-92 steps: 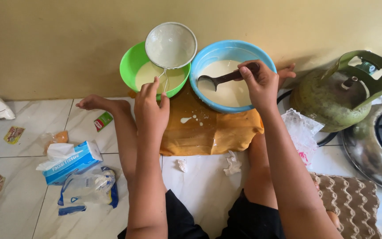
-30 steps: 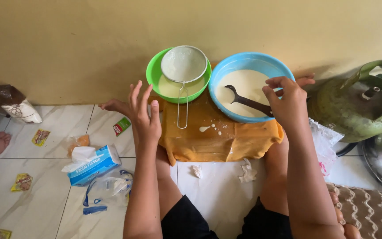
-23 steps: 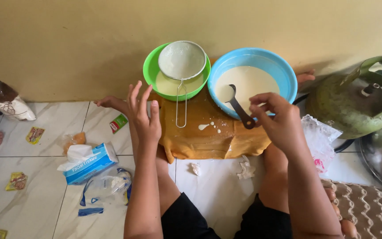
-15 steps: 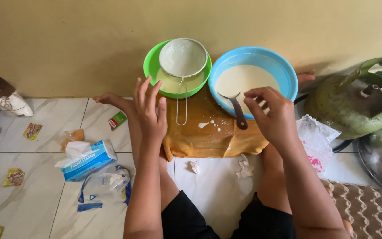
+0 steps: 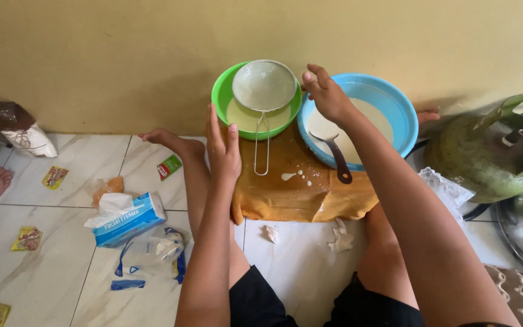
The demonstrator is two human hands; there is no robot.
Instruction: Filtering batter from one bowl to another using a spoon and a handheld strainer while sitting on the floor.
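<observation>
Reaching over the blue bowl [image 5: 394, 103], your right hand [image 5: 325, 94] curls its fingers near the strainer [image 5: 264, 85]; left hand [image 5: 222, 148] fingers pressed together, empty.

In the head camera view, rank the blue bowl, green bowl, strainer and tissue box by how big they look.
1. Blue bowl
2. Green bowl
3. Tissue box and strainer: look alike; the box lies nearer the camera, so unsure.

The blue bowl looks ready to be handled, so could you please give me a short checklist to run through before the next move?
1. Right hand on rim of blue bowl: ok.
2. Ladle let go, resting in the batter: ok.
3. Strainer seated across green bowl: ok.
4. Left hand steadying green bowl: not ok, open beside it.
5. Orange cloth clean: not ok, white drips.
6. Grip firmness: cannot tell.
</observation>
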